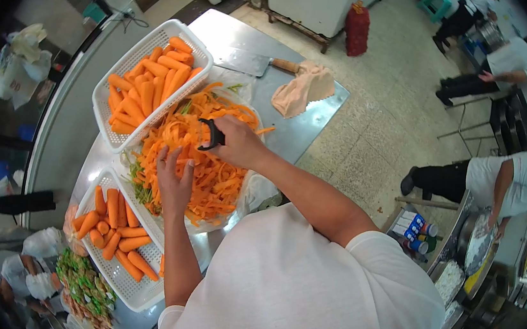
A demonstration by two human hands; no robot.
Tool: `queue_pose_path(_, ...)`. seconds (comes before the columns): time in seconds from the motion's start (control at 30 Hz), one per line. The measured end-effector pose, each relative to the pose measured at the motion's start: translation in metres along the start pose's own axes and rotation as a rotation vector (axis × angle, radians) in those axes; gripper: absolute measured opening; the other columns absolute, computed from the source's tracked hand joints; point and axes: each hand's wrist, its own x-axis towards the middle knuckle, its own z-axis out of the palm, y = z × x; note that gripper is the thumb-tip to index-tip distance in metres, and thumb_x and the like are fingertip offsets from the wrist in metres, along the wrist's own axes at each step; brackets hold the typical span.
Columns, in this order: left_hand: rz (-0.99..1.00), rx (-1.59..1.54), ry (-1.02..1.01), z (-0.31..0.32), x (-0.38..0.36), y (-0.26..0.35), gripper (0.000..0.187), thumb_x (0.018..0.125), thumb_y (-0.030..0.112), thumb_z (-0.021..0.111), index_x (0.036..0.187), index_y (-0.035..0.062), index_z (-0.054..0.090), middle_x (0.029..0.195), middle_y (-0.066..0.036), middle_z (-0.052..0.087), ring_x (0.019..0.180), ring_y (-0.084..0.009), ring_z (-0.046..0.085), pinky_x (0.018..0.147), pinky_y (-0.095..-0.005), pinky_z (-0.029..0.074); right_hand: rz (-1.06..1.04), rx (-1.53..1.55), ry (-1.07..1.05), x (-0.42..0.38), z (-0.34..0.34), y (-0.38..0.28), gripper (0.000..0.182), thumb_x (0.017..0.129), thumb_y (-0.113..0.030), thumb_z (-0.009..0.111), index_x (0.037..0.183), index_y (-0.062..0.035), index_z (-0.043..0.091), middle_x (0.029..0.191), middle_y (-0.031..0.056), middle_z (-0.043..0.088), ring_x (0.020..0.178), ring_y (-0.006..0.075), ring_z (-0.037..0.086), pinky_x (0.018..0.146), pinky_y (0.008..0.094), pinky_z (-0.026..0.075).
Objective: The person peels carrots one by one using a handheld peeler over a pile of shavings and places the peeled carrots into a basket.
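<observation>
While right hand (235,141) grips black Y-shaped peeler (214,137) above orange carrot-peel heap (222,182) near shiny metal tabletop (296,126)'s wearer-side edge, left hand (175,181) half-open, apparently empty; slipping stroke could nick it.

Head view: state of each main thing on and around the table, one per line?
Black peeler: held in right hand
Peelings: loosely heaped
Left hand: over peelings, grasp unclear
Upper basket: heaped with carrots
Lower basket: partly filled
Cleaver: lying flat
Cloth: crumpled
Red sack: upright
</observation>
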Motion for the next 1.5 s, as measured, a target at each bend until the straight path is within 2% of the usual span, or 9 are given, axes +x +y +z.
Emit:
queue_pose_path(0.17, -0.044, -0.330, 0.049, 0.003, -0.016, -0.012, 0.036, 0.099, 0.022, 0.068, 0.128, 0.0011, 0.065, 0.126, -0.019, 0.061, 0.118, -0.0299, 0.061, 0.100, -0.0392, 0.049, 0.157, 0.010, -0.019, -0.018, 0.013, 0.003, 0.027, 0.079, -0.016, 0.077, 0.094, -0.0027, 0.059, 0.095, 0.0155, 0.057, 0.086, 0.0351, 0.060, 0.075, 0.0427, 0.049)
queue_pose_path(0.47, -0.208, -0.792, 0.073, 0.011, -0.040, -0.014, 0.027, 0.102, 0.013, 0.064, 0.124, -0.0038, 0.064, 0.111, -0.006, 0.067, 0.101, -0.0109, 0.062, 0.090, -0.0249, 0.049, 0.069, 0.192, -0.255, -0.013, 0.029, -0.010, 0.021, 0.082, -0.013, 0.071, 0.094, -0.0007, 0.058, 0.092, 0.0183, 0.059, 0.090, 0.0388, 0.061, 0.078, 0.0459, 0.049)
queue_pose_path(0.6, -0.233, -0.764, 0.084, 0.007, -0.044, -0.012, 0.027, 0.102, 0.014, 0.064, 0.124, -0.0035, 0.064, 0.110, -0.006, 0.067, 0.100, -0.0104, 0.062, 0.090, -0.0246, 0.050, 0.082, 0.201, -0.257, -0.011, 0.032, -0.008, 0.019, 0.083, -0.012, 0.069, 0.094, -0.0006, 0.058, 0.092, 0.0180, 0.059, 0.089, 0.0388, 0.061, 0.077, 0.0458, 0.049)
queue_pose_path(0.67, -0.236, -0.777, 0.091, 0.005, -0.044, -0.013, 0.028, 0.102, 0.014, 0.064, 0.124, -0.0037, 0.063, 0.109, -0.005, 0.066, 0.099, -0.0110, 0.063, 0.090, -0.0255, 0.051, 0.101, 0.222, -0.259, -0.012, 0.036, 0.000, 0.025, 0.087, -0.014, 0.072, 0.107, -0.0030, 0.060, 0.090, 0.0134, 0.060, 0.084, 0.0285, 0.061, 0.076, 0.0384, 0.049)
queue_pose_path(0.77, -0.226, -0.805, 0.155, 0.007, -0.049, -0.023, 0.028, 0.102, 0.012, 0.064, 0.126, -0.0021, 0.063, 0.109, -0.005, 0.066, 0.099, -0.0118, 0.063, 0.090, -0.0266, 0.052, 0.123, 0.350, -0.269, -0.011, 0.035, -0.013, 0.026, 0.089, -0.014, 0.068, 0.110, -0.0009, 0.062, 0.094, 0.0181, 0.064, 0.088, 0.0382, 0.063, 0.076, 0.0428, 0.049)
queue_pose_path(0.93, -0.227, -0.771, 0.308, -0.003, -0.060, -0.016, 0.028, 0.101, 0.010, 0.065, 0.127, -0.0006, 0.064, 0.105, -0.005, 0.066, 0.091, -0.0114, 0.064, 0.081, -0.0259, 0.054, 0.172, 0.371, -0.423, -0.009, 0.042, -0.033, 0.025, 0.094, -0.020, 0.068, 0.110, -0.0018, 0.061, 0.087, 0.0135, 0.059, 0.078, 0.0261, 0.059, 0.073, 0.0361, 0.048)
queue_pose_path(1.0, -0.249, -0.738, 0.366, -0.004, -0.067, -0.018, 0.029, 0.099, 0.010, 0.066, 0.126, -0.0011, 0.065, 0.103, -0.006, 0.066, 0.087, -0.0108, 0.064, 0.076, -0.0249, 0.053, 0.155, 0.381, -0.422, -0.012, 0.051, -0.030, 0.035, 0.097, -0.023, 0.070, 0.121, -0.0002, 0.061, 0.085, 0.0041, 0.055, 0.080, 0.0130, 0.053, 0.075, 0.0291, 0.047)
queue_pose_path(1.37, -0.369, -0.442, 0.503, -0.045, -0.109, -0.026, 0.030, 0.099, 0.011, 0.066, 0.128, 0.0002, 0.065, 0.093, -0.002, 0.066, 0.072, -0.0070, 0.057, 0.063, -0.0238, 0.048, 0.112, 0.328, -0.633, -0.014, 0.080, -0.036, 0.022, 0.090, 0.001, 0.061, 0.111, -0.0024, 0.064, 0.085, -0.0020, 0.057, 0.073, 0.0075, 0.053, 0.066, 0.0251, 0.045)
queue_pose_path(1.5, -0.373, -0.270, 0.628, -0.067, -0.123, -0.055, 0.027, 0.096, 0.013, 0.067, 0.120, -0.0002, 0.069, 0.096, -0.011, 0.071, 0.073, -0.0155, 0.064, 0.068, -0.0287, 0.052, 0.180, 0.438, -0.647, -0.021, 0.085, -0.028, 0.018, 0.091, -0.003, 0.060, 0.109, -0.0034, 0.057, 0.085, 0.0017, 0.058, 0.073, 0.0106, 0.051, 0.068, 0.0284, 0.044)
